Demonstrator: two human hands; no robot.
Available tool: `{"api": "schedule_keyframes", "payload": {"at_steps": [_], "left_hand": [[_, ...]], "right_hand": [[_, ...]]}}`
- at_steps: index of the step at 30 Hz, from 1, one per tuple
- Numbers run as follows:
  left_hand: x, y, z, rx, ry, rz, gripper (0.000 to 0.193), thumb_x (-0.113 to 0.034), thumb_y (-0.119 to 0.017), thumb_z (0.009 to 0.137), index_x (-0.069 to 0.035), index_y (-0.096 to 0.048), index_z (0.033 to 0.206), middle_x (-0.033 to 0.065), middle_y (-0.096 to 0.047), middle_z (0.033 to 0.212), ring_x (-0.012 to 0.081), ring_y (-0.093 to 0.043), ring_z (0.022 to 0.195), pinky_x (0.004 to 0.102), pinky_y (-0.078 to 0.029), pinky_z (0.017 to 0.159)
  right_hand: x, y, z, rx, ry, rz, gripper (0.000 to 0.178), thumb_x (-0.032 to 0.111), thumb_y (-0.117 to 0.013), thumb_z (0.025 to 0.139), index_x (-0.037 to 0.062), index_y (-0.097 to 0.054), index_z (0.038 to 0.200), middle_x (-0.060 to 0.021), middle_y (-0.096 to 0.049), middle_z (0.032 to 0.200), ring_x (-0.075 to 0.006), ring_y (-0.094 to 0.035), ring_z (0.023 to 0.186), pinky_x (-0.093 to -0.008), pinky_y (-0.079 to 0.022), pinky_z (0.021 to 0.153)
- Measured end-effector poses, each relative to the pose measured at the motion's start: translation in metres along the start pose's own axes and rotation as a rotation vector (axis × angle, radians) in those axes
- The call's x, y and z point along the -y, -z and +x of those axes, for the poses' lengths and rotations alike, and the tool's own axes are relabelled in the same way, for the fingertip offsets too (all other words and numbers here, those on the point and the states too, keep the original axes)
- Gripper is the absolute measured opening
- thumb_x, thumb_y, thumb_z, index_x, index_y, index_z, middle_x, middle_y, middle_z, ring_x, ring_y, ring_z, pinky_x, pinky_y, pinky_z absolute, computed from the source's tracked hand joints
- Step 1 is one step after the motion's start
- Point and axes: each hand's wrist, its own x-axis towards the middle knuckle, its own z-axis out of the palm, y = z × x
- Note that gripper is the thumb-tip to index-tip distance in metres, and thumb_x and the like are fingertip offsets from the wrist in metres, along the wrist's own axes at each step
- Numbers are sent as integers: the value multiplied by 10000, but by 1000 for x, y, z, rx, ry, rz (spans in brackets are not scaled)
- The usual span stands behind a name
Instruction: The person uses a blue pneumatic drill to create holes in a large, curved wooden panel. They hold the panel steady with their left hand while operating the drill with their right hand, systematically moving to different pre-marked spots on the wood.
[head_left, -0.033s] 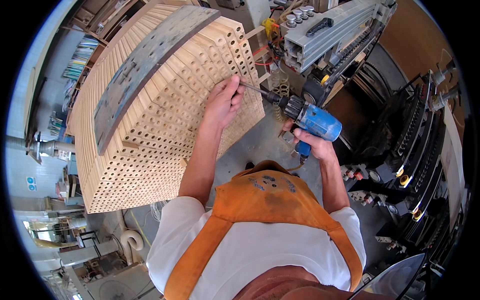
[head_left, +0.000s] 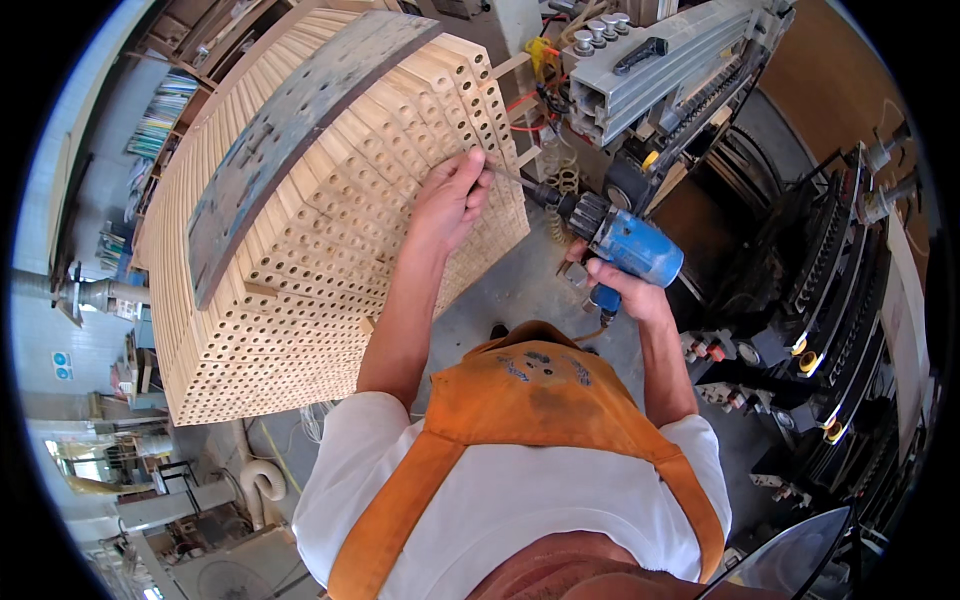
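Blue power drill driven into a stack of perforated pale wooden blocks.
Right hand (head_left: 617,283) wraps the blue plastic pistol-grip drill (head_left: 625,243); keeping its bit square to the face looks wise. Left hand (head_left: 452,197), fingers curled, pinches something at the bit tip against the stack of pale, hole-dotted wooden blocks (head_left: 330,230); beyond it lies a grey weathered plank (head_left: 290,130).

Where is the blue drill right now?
In the head view, the blue drill sits right of centre, gripped by the right hand, its bit aimed left at the stack of perforated wooden boards beside the left hand.
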Motion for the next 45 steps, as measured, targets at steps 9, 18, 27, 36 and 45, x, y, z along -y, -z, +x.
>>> {"api": "schedule_keyframes", "payload": {"at_steps": [9, 18, 27, 36, 45], "left_hand": [[-11, -19, 23, -11, -152, -235, 271, -265, -481, 996, -38, -562, 1122, -7, -495, 824, 51, -415, 621, 166, -316, 453], [38, 6, 8, 120, 91, -36, 173, -183, -505, 938, -34, -544, 1018, 5, -498, 787, 60, -424, 598, 174, -303, 428], [139, 30, -17, -43, 441, -350, 230, -266, -469, 994, -42, -518, 980, -22, -485, 764, 37, -374, 532, 162, -278, 400], [69, 17, -21, 12, 186, -205, 278, -235, -478, 993, -17, -529, 1159, 2, -552, 843, 35, -383, 536, 164, -286, 402], [6, 4, -2, -23, -74, -315, 268, -282, -505, 986, -33, -581, 1048, -23, -537, 772, 29, -369, 501, 171, -284, 392]], "right_hand": [[9, -48, 26, -110, 121, -85, 246, 151, -673, 860, 51, -647, 1083, -36, -679, 972, -91, -581, 767, -244, -472, 670], [14, -54, 31, -125, 222, -428, 224, 123, -694, 844, 56, -652, 1054, -59, -680, 950, -145, -634, 841, -295, -504, 737], [8, -52, 33, -127, 133, -345, 248, 120, -700, 844, 55, -649, 1077, -75, -688, 972, -143, -644, 860, -290, -509, 742], [19, -47, 25, -94, 410, -689, 293, 122, -709, 820, 29, -636, 1088, -103, -684, 977, -192, -660, 854, -310, -515, 757], [19, -12, 1, 21, 32, 15, 304, 119, -699, 823, 41, -631, 1109, -62, -681, 981, -119, -615, 801, -268, -505, 687]]}}
